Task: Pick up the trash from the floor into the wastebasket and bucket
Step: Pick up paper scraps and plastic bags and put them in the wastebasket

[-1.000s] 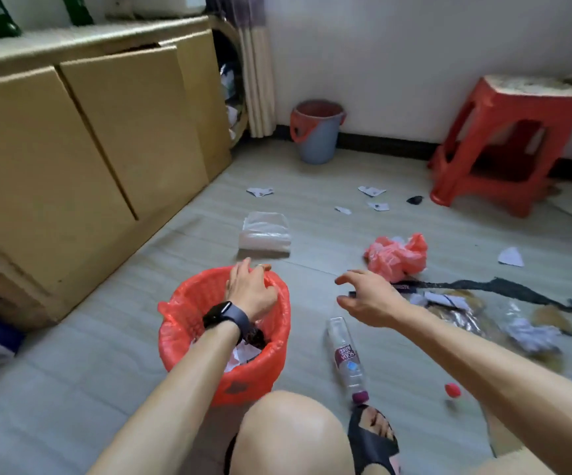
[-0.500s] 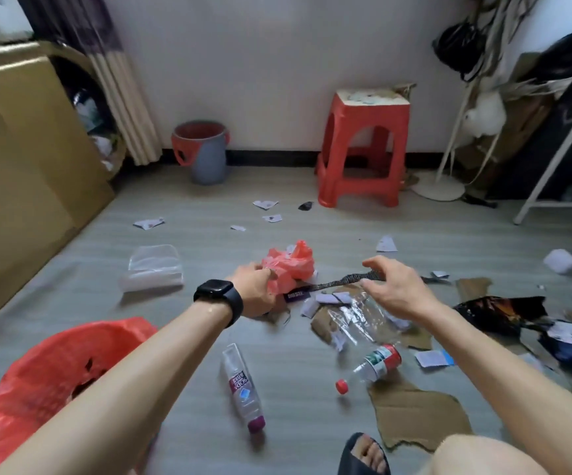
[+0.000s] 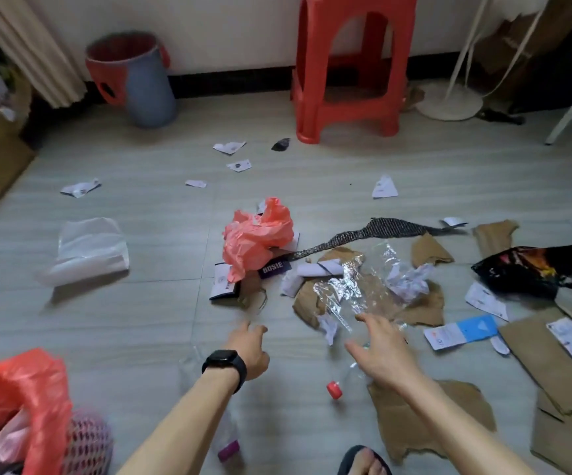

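The floor [image 3: 140, 320] carries the trash in a loose heap, most of it lying between the person and the red stool [image 3: 346, 80], so the reach goes forward rather than sideways. The grey bucket [image 3: 140, 84] stands upright by the far wall, well apart from the heap. The wastebasket [image 3: 87, 443], lined with a red bag, sits at the person's left, near enough, I judge, to drop things in without getting up. Torn cardboard [image 3: 414, 419] lies flat to the right, with a crumpled red bag [image 3: 257, 241] and a clear wrapper [image 3: 356, 286] in the middle. Both hands hold nothing: the left hand [image 3: 250, 347] reaches forward with loose, straight fingers, and the right hand [image 3: 377, 351] is spread over the wrapper's near edge, probably its next pick. A red bottle cap [image 3: 334, 389] lies just beside the right wrist.
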{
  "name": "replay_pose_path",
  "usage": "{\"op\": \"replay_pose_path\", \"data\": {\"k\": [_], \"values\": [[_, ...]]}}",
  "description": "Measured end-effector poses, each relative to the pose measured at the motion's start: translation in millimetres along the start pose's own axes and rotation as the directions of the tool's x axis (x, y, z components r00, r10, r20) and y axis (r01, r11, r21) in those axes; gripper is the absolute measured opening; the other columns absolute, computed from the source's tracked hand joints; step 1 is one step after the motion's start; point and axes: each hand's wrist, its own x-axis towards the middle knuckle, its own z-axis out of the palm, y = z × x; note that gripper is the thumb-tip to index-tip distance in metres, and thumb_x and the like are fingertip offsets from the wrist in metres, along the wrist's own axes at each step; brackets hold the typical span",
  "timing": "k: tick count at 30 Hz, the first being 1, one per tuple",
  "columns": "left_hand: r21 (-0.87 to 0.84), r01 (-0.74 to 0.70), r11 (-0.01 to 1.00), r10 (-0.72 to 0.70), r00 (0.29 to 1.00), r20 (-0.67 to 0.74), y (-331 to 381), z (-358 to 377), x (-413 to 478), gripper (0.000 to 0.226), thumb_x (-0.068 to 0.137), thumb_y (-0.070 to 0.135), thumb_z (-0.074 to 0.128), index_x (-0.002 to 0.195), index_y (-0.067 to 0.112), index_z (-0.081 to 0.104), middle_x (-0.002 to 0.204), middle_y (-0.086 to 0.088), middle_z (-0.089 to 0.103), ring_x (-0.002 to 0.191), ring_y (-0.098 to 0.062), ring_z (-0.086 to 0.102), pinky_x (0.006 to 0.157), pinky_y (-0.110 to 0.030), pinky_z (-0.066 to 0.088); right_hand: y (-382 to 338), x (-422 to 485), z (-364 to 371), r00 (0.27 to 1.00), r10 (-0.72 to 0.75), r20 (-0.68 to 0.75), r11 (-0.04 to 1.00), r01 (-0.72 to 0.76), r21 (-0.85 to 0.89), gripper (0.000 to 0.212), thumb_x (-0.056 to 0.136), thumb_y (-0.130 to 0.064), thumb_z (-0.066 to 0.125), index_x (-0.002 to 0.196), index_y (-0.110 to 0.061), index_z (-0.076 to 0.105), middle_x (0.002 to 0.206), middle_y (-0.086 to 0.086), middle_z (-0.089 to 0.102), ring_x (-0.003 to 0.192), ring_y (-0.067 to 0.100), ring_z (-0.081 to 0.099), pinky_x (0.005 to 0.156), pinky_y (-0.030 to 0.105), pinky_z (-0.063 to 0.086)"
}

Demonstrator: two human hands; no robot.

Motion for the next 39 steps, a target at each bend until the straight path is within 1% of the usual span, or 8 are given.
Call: {"op": "replay_pose_path", "data": {"k": [6, 8, 13, 16, 22, 29, 33, 39], "values": [[0.169, -0.026, 0.985, 0.075, 0.955, -0.287, -1.1, -4.0, 95.3, 0.065, 0.092, 0.036, 0.056, 0.151, 0.030, 0.029, 0.160, -0.019, 0.011, 0.141, -0.040, 0.025, 0.117, -0.044, 0.025, 0.9, 85.5, 35.5, 0.983, 0.136, 0.122, 0.967, -0.105, -0.230, 0.108, 0.078, -0.078, 0.057, 0.158, -0.027, 0.007, 0.164, 0.022, -0.001, 0.150, 0.044, 0.003, 0.121, 0.050, 0.014], [0.177, -0.026, 0.984, 0.075, 0.959, -0.274, -5.4, -0.1, 127.4, 0.064, 0.092, 0.034, 0.056, 0.150, 0.037, 0.028, 0.156, -0.017, 0.018, 0.133, -0.043, 0.034, 0.112, -0.046, 0.031, 4.1, 108.6, 52.5, 0.961, 0.202, 0.188, 0.954, -0.149, -0.262, 0.113, 0.076, -0.078, 0.060, 0.157, -0.031, -0.001, 0.162, 0.028, -0.006, 0.148, 0.050, 0.011, 0.117, 0.054, 0.023], [-0.002, -0.025, 1.000, 0.023, 0.953, -0.301, -19.0, 16.0, 149.5, 0.035, 0.095, 0.013, 0.045, 0.124, 0.029, 0.055, 0.129, -0.009, 0.046, 0.109, -0.037, 0.046, 0.079, -0.041, 0.048, 13.8, 120.5, 75.9, 0.987, 0.100, 0.128, 0.856, -0.020, -0.516, 0.065, 0.097, -0.040, 0.050, 0.154, -0.034, 0.019, 0.147, 0.020, 0.038, 0.123, 0.041, 0.050, 0.096, 0.044, 0.047], [-0.042, -0.095, 0.995, 0.080, 0.958, -0.275, -20.3, 27.3, 139.3, 0.031, 0.092, 0.008, 0.049, 0.110, 0.025, 0.067, 0.112, -0.005, 0.059, 0.101, -0.034, 0.056, 0.078, -0.036, 0.046, 10.8, 116.6, 74.2, 0.985, 0.005, 0.172, 0.811, 0.096, -0.577, 0.051, 0.100, -0.024, 0.040, 0.150, -0.033, 0.032, 0.135, 0.011, 0.054, 0.120, 0.034, 0.056, 0.091, 0.039, 0.049], [-0.219, -0.195, 0.956, 0.124, 0.946, -0.300, -22.0, 23.5, 97.3, 0.025, 0.094, 0.014, 0.056, 0.105, 0.026, 0.074, 0.106, 0.007, 0.072, 0.104, -0.017, 0.064, 0.085, -0.034, 0.053, 6.0, 104.2, 33.8, 0.999, -0.039, 0.012, 0.875, 0.040, -0.483, 0.027, 0.097, -0.036, 0.050, 0.123, -0.038, 0.058, 0.106, 0.010, 0.072, 0.097, 0.036, 0.068, 0.074, 0.039, 0.051], [-0.199, -0.201, 0.959, 0.073, 0.855, -0.513, -50.6, -85.9, 2.4, 0.023, 0.089, 0.019, 0.063, 0.101, 0.033, 0.076, 0.105, 0.009, 0.074, 0.100, -0.017, 0.067, 0.080, -0.028, 0.052, -59.6, 39.6, -56.7, 0.973, -0.205, -0.106, 0.976, 0.194, -0.100, 0.022, 0.093, -0.045, 0.059, 0.109, -0.033, 0.068, 0.096, 0.001, 0.075, 0.088, 0.025, 0.068, 0.068, 0.033, 0.048], [-0.171, -0.227, 0.959, 0.074, 0.780, -0.621, -69.6, -154.0, -67.0, 0.023, 0.086, 0.012, 0.064, 0.093, 0.029, 0.077, 0.096, 0.005, 0.076, 0.093, -0.019, 0.069, 0.081, -0.034, 0.055, -124.0, -9.0, -95.9, 0.953, -0.281, -0.113, 0.926, 0.300, 0.230, 0.010, 0.086, -0.044, 0.070, 0.090, -0.036, 0.071, 0.089, -0.012, 0.072, 0.084, 0.004, 0.066, 0.071, 0.024, 0.050], [0.031, -0.179, 0.983, 0.159, 0.762, -0.628, -117.7, -201.0, -165.6, 0.025, 0.089, 0.011, 0.059, 0.097, 0.029, 0.075, 0.099, 0.010, 0.073, 0.097, -0.015, 0.065, 0.083, -0.030, 0.052, -218.0, -58.0, -115.8, 0.872, -0.473, -0.125, 0.848, 0.489, 0.202, 0.013, 0.087, -0.036, 0.072, 0.098, -0.028, 0.074, 0.091, -0.011, 0.073, 0.087, 0.003, 0.066, 0.072, 0.020, 0.047]]}}
